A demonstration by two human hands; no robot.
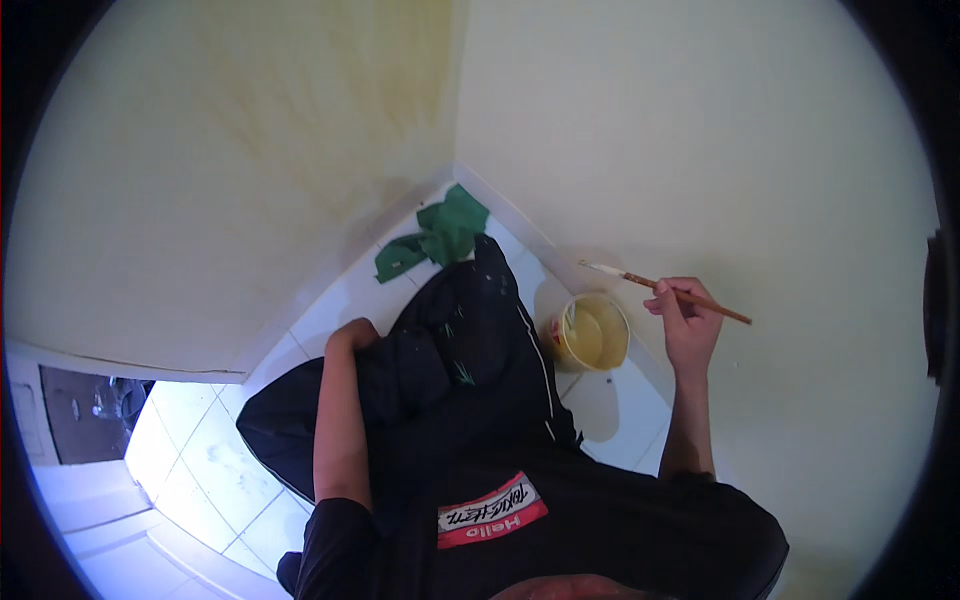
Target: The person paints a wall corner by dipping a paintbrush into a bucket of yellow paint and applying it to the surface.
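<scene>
A thin paintbrush (665, 290) with a brown wooden handle and a pale tip is held up against a cream wall (720, 140), its tip pointing left and slightly upward, close to the wall surface. The right hand (688, 325) grips the handle near its middle, fingers (668, 300) clenched around it, with the forearm rising from the lower edge of the view.

Just below and left of the brush tip, a small round tub (592, 335) of yellowish paint sits on the white tiled floor (215, 450), right beside the base of the wall.

The left hand (352, 335) rests on the person's raised knee, covered by black trousers (470, 340). It curls over the dark fabric; whether it grips the cloth or merely lies on it cannot be told.

Beyond the knee, in the corner where two walls meet, lies a crumpled green cloth (440, 235) on the floor. The left-hand wall (230, 150) shows a faint yellowish stain or wash across its upper part. At the bottom of the view is the person's black shirt with a red and white patch (492, 510).
</scene>
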